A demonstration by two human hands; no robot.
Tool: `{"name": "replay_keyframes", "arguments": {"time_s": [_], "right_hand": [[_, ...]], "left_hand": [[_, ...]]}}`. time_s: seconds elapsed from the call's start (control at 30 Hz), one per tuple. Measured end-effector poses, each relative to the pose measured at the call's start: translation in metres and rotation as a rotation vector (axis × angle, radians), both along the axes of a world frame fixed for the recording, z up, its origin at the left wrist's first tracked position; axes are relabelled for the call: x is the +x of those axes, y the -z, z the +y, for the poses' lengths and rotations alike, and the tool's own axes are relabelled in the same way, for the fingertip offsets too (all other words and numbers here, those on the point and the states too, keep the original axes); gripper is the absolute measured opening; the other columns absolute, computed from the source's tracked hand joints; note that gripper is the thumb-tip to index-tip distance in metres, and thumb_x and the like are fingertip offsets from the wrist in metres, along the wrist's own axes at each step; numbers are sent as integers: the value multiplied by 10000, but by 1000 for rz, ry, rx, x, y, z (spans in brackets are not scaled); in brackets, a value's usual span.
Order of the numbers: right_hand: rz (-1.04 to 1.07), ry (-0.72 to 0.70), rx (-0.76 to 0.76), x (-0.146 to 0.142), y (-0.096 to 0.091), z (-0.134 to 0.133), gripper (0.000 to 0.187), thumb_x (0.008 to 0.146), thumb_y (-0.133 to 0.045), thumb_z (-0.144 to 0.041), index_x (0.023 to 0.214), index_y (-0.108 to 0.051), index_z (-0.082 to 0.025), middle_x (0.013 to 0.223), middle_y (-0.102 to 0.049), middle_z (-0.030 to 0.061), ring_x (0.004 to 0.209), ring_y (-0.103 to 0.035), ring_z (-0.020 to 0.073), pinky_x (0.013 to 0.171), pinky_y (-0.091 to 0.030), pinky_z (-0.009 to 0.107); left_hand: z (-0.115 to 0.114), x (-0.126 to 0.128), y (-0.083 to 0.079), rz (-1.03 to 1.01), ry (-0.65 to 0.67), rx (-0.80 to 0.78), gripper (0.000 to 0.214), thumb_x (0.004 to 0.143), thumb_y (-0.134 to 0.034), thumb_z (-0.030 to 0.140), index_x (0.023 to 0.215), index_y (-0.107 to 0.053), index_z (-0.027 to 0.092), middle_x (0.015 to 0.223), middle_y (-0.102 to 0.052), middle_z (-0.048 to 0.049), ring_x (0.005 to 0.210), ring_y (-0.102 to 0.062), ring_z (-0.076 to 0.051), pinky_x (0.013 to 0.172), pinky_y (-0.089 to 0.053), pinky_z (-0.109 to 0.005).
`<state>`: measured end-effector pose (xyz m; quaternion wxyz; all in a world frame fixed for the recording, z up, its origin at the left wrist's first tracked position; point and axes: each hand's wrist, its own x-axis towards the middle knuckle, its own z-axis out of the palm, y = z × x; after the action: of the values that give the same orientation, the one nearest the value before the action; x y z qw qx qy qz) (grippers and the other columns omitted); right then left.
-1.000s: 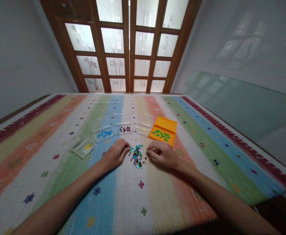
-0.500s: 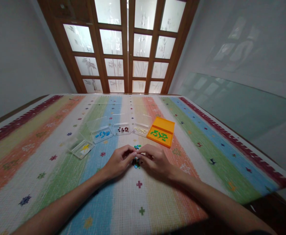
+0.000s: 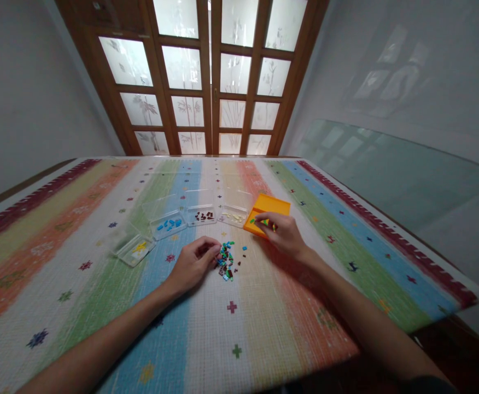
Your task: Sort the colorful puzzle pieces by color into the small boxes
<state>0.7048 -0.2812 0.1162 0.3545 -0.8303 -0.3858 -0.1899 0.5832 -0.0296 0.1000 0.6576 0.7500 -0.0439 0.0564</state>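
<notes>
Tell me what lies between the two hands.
In the head view, a small pile of mixed-colour pieces lies between the left hand and right hand, nearer the left.

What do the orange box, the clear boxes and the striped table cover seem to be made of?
Orange box: probably plastic, opaque, smooth, with even colour and crisp edges.
Clear boxes: likely transparent plastic, glossy; the cover shows through the walls.
Table cover: seems woven textile or mat, matte; a fine grid texture runs across the stripes.
</notes>
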Motion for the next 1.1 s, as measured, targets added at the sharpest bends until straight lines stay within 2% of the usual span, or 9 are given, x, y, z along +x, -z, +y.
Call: {"name": "replay_keyframes", "arguments": {"time_s": [0.07, 0.17, 0.3, 0.4, 0.53, 0.67, 0.77, 0.9, 1.1], "right_hand": [[32, 100, -84, 19, 3, -13, 124, 868, -658, -156, 950, -745, -188, 882, -775, 69, 686, -670, 184, 673, -491, 305], [66, 178, -216, 35, 10, -23, 114, 841, -690, -159, 927, -756, -194, 898, -781, 76, 743, -692, 209, 689, -476, 311], [50, 225, -366, 40, 15, -26, 135, 878, -667, -208, 946, -783, -198, 865, -769, 95, 737, -684, 219, 657, -454, 304], [23, 232, -353, 37, 11, -26, 186, 873, -635, -174, 972, -791, -199, 897, -771, 104, 760, -684, 225, 691, -476, 316], [9, 103, -161, 19, 1, -15, 216, 867, -591, -133, 969, -772, -191, 957, -775, 90, 784, -695, 212, 741, -520, 323], [-14, -187, -39, -19, -4, 14, 181, 920, -582, -169, 991, -748, -186, 942, -760, 87, 823, -697, 199, 752, -544, 319], [-32, -348, -7, -47, -4, 33, 187, 970, -569, -202, 1047, -738, -194, 951, -748, 86, 850, -690, 190, 765, -554, 319], [-24, -416, 2, -64, 2, 46, 214, 1012, -542, -226, 1121, -721, -184, 979, -733, 99, 851, -678, 179, 745, -556, 306], [-15, -440, 19, -67, 12, 48, 181, 1004, -533, -198, 1036, -708, -166, 899, -706, 90, 783, -649, 177, 681, -531, 301]], "left_hand": [[2, 2, 0, -8, -11, 7, 328, 850, -688, 480, 810, -663, 156, 667, -658, -12, 568, -568, -114, 555, -465, -236], [5, 5, 1, 6, -41, -6, 343, 819, -708, 495, 799, -673, 154, 665, -668, -15, 562, -577, -117, 546, -473, -236], [7, 5, 0, 19, -60, -35, 323, 759, -764, 453, 857, -696, 154, 745, -710, -33, 631, -632, -137, 606, -532, -257], [7, 5, -1, -5, -58, -37, 302, 720, -796, 395, 880, -705, 155, 801, -726, -43, 707, -666, -152, 687, -563, -275], [6, 3, -2, -27, -46, -33, 274, 737, -788, 367, 891, -702, 157, 836, -732, -54, 755, -684, -164, 743, -577, -297], [3, 1, -3, -37, -11, -63, 251, 762, -781, 342, 895, -674, 158, 819, -721, -43, 744, -683, -158, 736, -576, -294], [0, -1, -2, -50, 32, -77, 224, 791, -764, 323, 896, -656, 156, 820, -713, -36, 741, -678, -150, 725, -568, -287], [-2, -4, 3, -19, 114, -113, 228, 822, -739, 305, 927, -589, 169, 776, -708, -13, 713, -676, -146, 700, -553, -284], [-5, -8, 6, 6, 193, -105, 279, 874, -696, 334, 1028, -517, 184, 717, -699, 6, 667, -652, -147, 668, -522, -284]]}}
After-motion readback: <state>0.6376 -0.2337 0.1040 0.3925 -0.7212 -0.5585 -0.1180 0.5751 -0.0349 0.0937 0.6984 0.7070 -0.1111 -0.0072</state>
